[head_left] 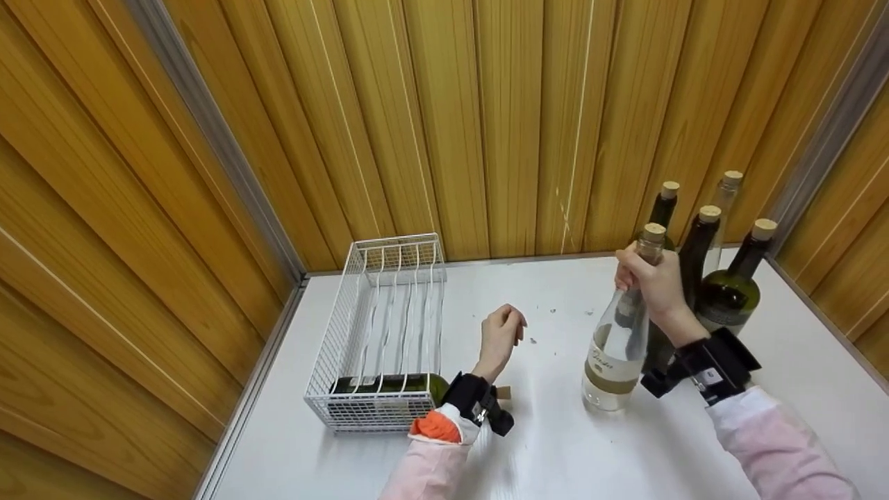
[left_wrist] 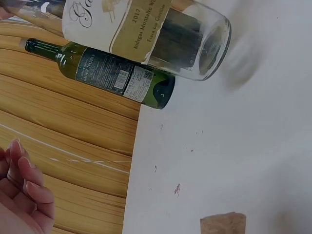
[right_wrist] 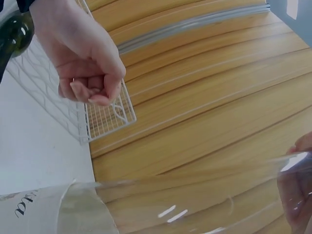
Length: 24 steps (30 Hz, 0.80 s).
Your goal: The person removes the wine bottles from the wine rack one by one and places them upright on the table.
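My right hand (head_left: 656,281) grips the neck of a clear corked wine bottle (head_left: 611,361) with a cream and gold label. It stands nearly upright; whether its base touches the table I cannot tell. My left hand (head_left: 500,337) is held over the table between the white wire rack (head_left: 378,415) and that bottle, fingers loosely curled around nothing. In the rack's near end lies a green wine bottle (head_left: 436,387). My left forearm hides its neck, and its cork (head_left: 503,393) shows past the wrist. In the right wrist view the clear bottle (right_wrist: 170,209) crosses the bottom.
Several corked bottles stand at the back right, among them a green bottle (head_left: 728,295), a dark bottle (head_left: 696,250) and a clear one (head_left: 724,201). Wood-patterned panels (head_left: 507,139) close off the back and sides. Small dark marks dot the white table (head_left: 555,444).
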Tool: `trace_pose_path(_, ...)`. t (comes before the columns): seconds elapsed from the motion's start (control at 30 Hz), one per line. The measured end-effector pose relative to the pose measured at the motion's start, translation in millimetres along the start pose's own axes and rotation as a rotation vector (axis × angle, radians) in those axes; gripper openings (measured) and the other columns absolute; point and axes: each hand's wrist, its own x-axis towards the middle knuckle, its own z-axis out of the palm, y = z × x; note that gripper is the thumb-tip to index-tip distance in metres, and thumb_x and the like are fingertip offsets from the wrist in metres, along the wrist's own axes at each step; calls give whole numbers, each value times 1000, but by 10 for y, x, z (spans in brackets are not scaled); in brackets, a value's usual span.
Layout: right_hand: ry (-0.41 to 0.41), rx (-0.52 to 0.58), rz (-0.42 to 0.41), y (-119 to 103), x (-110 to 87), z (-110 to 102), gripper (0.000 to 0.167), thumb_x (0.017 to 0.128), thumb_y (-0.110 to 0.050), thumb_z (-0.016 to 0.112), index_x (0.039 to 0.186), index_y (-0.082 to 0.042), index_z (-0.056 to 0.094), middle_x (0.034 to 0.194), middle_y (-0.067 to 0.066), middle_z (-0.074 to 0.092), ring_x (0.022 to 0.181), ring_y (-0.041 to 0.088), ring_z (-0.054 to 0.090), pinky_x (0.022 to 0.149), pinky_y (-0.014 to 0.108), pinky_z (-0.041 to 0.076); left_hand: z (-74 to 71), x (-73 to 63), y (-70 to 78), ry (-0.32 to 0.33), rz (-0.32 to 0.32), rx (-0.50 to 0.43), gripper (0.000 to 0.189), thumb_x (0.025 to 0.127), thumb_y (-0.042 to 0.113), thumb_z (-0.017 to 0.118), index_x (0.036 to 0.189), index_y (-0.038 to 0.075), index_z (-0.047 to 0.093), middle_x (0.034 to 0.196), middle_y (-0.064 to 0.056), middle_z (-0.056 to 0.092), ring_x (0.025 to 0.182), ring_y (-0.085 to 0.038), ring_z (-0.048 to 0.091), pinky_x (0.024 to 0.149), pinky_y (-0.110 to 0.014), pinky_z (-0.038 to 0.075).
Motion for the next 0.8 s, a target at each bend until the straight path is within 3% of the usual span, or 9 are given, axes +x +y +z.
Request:
trace_pose_path(0.23,19,18,-11,-67,-111,-201,24,84,11,49,63,11,40,47,11,37,38,18,39,37,25,35,6,6,7,6,18,22,24,86,6,45,66,6,57,47,2,46,40,-10,41,41,-21,35)
trace_pose_path(0.53,23,102,-51,-204,-227,-475,21,84,14,47,64,11,44,48,12,37,38,18,38,37,25,35,1,3,26,13,-9,24,23,88,2,45,71,-5,58,51,-15,50,40,-11,40,40,-19,32)
trace_pose_path(0.8,83,98,-62,-289,-283,-738,24,83,17,45,60,11,42,46,12,37,37,18,39,37,25,35,-44,-123,378,9,6,30,21,87,-1,43,71,-8,56,54,-21,50,40,-8,38,42,-18,32)
